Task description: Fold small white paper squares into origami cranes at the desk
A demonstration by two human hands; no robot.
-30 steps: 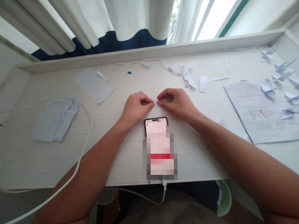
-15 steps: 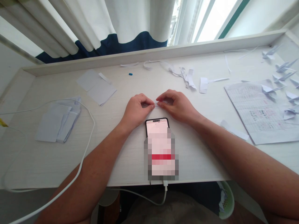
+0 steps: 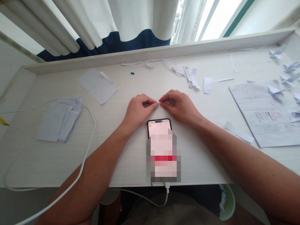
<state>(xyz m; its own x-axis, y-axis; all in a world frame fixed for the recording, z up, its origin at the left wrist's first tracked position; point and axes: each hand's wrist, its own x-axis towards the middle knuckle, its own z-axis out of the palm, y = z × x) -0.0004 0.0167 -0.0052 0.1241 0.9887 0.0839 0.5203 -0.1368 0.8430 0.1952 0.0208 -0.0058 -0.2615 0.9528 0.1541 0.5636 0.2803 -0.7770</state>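
Just beyond the phone, my left hand (image 3: pixel 140 109) and my right hand (image 3: pixel 178 104) meet fingertip to fingertip. Both pinch a small piece of white paper (image 3: pixel 159 106) between thumb and fingers, low over the desk. Most of the paper is hidden by the fingers, so its folded shape cannot be made out. Close below the hands lies a phone (image 3: pixel 160 125), its screen lit pink and partly blurred out, with a white cable plugged into its near end.
Paper sheets (image 3: pixel 98 89) and a folded stack (image 3: pixel 55 122) lie left. Paper scraps (image 3: pixel 193 79) are at the back. Several folded paper cranes (image 3: pixel 276 53) stand at right, around a printed sheet (image 3: pixel 253 115). A white cable (image 3: pixel 92 134) crosses my left forearm. A green basket (image 3: pixel 231 203) is below the desk edge.
The view has shifted slightly, so the desk things sit a little further right at the right side. Both hands keep their pinch on the paper with hardly any movement.
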